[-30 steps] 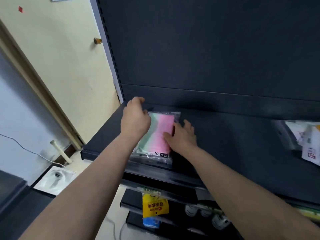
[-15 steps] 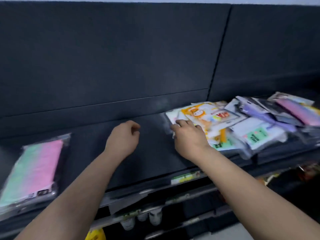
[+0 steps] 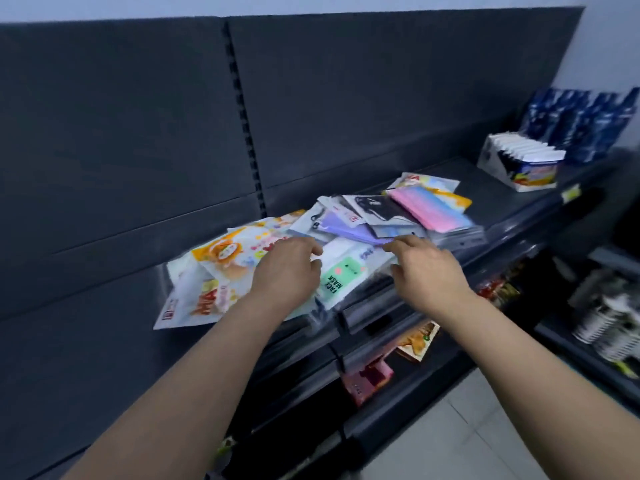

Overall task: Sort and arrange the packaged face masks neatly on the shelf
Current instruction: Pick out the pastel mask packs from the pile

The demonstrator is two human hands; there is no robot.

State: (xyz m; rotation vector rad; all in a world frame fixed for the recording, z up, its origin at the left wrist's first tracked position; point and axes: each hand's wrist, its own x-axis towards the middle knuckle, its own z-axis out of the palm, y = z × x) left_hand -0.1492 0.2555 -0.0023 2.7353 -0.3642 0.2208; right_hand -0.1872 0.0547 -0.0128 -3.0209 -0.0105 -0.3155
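**Now reaching into the mask pile with both hands**

Nearest of all, two bare forearms are stretching forward over the front edge of the dark shelf. Just beyond them, the left hand is resting on the near part of the pile of packaged face masks, its fingers bending down over the packs. Their tips are hidden, so I cannot tell whether it is gripping anything. The right hand is reaching with fingers loosely extended, not wrapping round anything, and its fingertips are touching the near edge of the purple pack.

Between the two hands, the green-labelled pack is lying flat near the shelf's front edge. To the left of the left hand, the orange cartoon pack is overlapping the white pack with red lettering, which is jutting out past the shelf's front. Behind the right hand, the black pack and the pink-and-blue pack are lying on the far side of the heap, the packs all crossing one another at loose angles.

Below, on the lower shelves, an orange snack bag and a pink packet are showing.

Farther along the same shelf, well apart from the pile, a white display box is standing with sachets upright in it, and blue packages are standing in a row behind it. The dark back panel is rising behind everything.
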